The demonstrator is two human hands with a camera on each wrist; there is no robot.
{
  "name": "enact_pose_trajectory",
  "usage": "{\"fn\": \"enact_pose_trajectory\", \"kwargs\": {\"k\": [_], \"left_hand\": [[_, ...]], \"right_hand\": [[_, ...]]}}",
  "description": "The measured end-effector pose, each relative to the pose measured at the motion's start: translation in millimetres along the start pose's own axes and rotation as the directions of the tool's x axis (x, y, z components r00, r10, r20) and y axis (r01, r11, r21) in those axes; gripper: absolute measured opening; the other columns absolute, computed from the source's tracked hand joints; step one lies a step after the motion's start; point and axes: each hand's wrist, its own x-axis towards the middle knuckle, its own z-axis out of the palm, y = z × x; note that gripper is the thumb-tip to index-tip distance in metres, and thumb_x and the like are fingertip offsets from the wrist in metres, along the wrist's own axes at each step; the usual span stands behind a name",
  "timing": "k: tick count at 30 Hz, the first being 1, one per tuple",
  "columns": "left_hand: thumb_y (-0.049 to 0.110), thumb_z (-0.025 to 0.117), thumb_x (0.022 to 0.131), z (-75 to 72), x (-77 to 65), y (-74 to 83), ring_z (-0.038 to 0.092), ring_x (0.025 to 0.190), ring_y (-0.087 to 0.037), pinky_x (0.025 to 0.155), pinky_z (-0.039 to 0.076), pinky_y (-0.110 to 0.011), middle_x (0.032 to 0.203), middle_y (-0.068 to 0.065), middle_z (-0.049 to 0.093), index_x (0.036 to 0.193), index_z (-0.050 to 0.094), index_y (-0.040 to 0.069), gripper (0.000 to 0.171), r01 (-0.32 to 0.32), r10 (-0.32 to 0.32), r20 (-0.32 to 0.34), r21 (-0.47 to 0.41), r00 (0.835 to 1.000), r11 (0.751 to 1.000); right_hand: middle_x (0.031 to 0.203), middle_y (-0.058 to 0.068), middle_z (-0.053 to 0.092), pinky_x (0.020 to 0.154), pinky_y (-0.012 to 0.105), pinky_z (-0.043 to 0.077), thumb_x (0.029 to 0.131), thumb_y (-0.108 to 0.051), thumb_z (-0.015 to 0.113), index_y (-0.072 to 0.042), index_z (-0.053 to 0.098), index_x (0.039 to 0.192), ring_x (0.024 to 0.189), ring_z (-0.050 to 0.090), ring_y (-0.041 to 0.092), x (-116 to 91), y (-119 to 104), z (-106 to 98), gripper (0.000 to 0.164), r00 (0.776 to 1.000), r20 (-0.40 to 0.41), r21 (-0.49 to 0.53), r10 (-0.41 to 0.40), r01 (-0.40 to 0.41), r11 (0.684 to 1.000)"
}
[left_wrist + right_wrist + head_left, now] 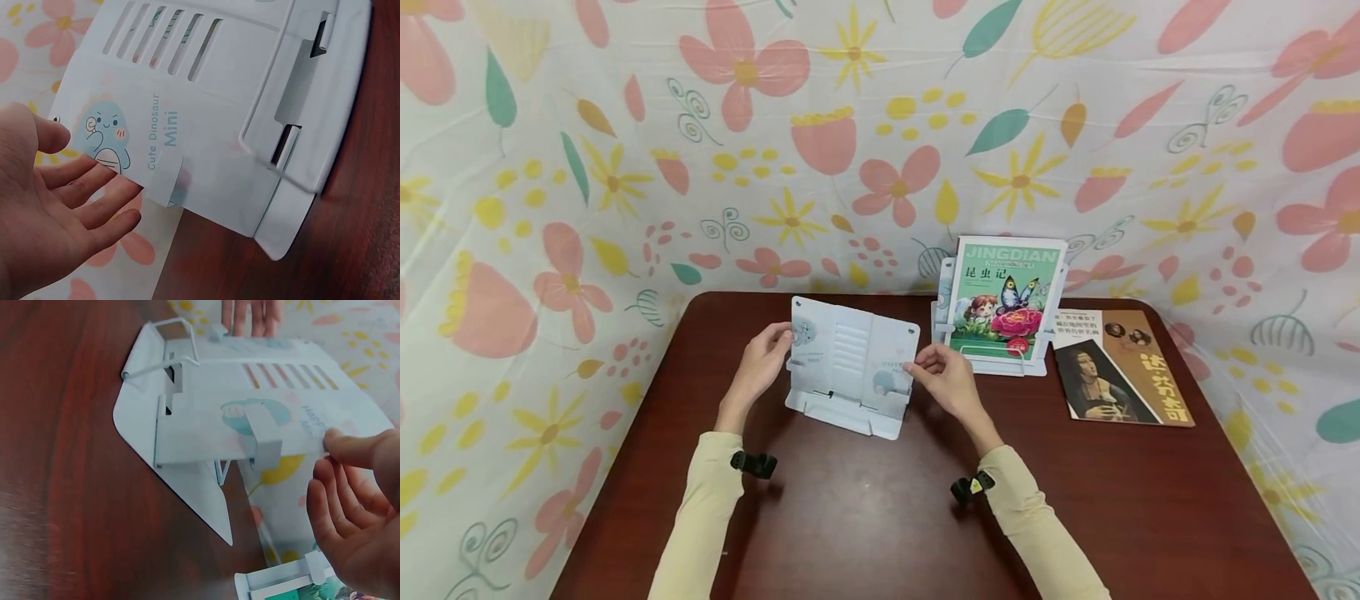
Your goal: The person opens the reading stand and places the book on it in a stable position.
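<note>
A white metal book stand [852,354] with cute dinosaur prints and a slotted middle stands tilted back on the table. At its left edge is my left hand [762,364], its fairly straight fingers [103,209] reaching behind the panel and the thumb held apart from them. My right hand [951,385] pinches the right edge of the panel between thumb [353,449] and fingers. A wire page holder [178,347] and a lower ledge [340,94] show at the stand's bottom. Part of a support leg is visible under the panel in the right wrist view.
Back right, a second white stand [1036,367] bears a green-covered book [1000,292] with a butterfly picture. Beside it a brown and white book [1123,367] lies flat on the dark wooden table [865,517]. A flowered cloth [895,125] hangs behind the table.
</note>
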Motion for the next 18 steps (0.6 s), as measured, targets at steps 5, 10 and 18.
{"fn": "enact_pose_trajectory", "kwargs": {"k": [5,10,18], "left_hand": [[0.035,0.046,0.108,3.3,-4.3,2.1,0.059,0.128,-0.034,0.105,0.049,-0.052,0.135,-0.018,0.061,0.144,0.052,0.005,0.046,-0.005,0.005,-0.008,0.01,1.0,1.0],[0.032,0.048,0.108,8.9,-6.9,6.7,0.06,0.125,-0.035,0.104,0.05,-0.051,0.134,-0.018,0.061,0.142,0.053,0.005,0.044,-0.012,0.012,-0.011,0.012,1.0,1.0],[0.015,0.055,0.103,34.3,-15.2,8.1,0.061,0.117,-0.033,0.099,0.051,-0.045,0.127,-0.02,0.058,0.135,0.056,0.0,0.035,-0.118,0.109,-0.275,-0.014,0.955,0.993]], "right_hand": [[0.084,0.013,0.072,0.066,0.019,0.053,0.087,-0.018,0.081,-0.005,0.067,0.087,0.074,0.068,0.02,13,1,-2,0.019,0.996,-0.083,-0.064,0.019,-0.025,0.998],[0.085,0.015,0.073,0.067,0.022,0.053,0.088,-0.019,0.081,-0.004,0.068,0.088,0.077,0.07,0.025,23,3,-5,0.02,0.989,-0.143,-0.097,0.03,-0.044,0.994],[0.093,0.022,0.074,0.071,0.015,0.055,0.092,-0.007,0.074,0.003,0.07,0.098,0.083,0.073,0.028,11,10,-21,0.012,0.992,-0.117,0.047,0.04,-0.034,0.998]]}}
